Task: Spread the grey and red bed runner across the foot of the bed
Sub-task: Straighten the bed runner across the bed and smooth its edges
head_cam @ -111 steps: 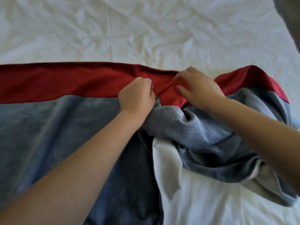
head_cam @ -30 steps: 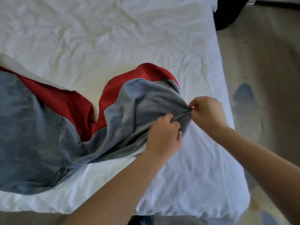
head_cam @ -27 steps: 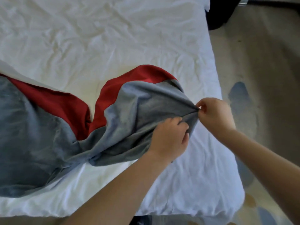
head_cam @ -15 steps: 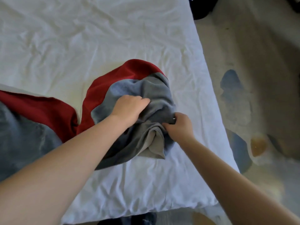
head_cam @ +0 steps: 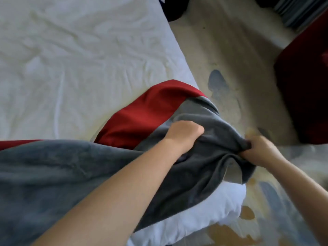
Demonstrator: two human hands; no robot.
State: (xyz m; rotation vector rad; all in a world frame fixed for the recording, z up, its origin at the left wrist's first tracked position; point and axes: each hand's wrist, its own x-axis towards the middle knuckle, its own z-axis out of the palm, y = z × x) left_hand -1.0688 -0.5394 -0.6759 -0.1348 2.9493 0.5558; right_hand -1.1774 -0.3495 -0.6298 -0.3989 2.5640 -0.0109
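The grey and red bed runner (head_cam: pixel 53 167) lies across the near part of the white bed (head_cam: pixel 79 59), its red band (head_cam: pixel 142 114) on the far side. Its right end is bunched and stretched over the bed's right edge. My left hand (head_cam: pixel 182 134) grips a fold of the grey cloth near that end. My right hand (head_cam: pixel 259 150) grips the grey end of the runner, out past the mattress edge above the floor. My forearms cover part of the cloth.
The bed's right corner (head_cam: pixel 221 206) shows white below the runner. To the right is a beige patterned carpet (head_cam: pixel 230 50) with blue and ochre patches. A dark red piece of furniture (head_cam: pixel 305 86) stands at the far right, and a dark object (head_cam: pixel 174 8) by the bed's top edge.
Both hands have pulled the runner's bunched right end rightward, from on the mattress to over the bed's side edge. The cloth is now drawn out longer and flatter.
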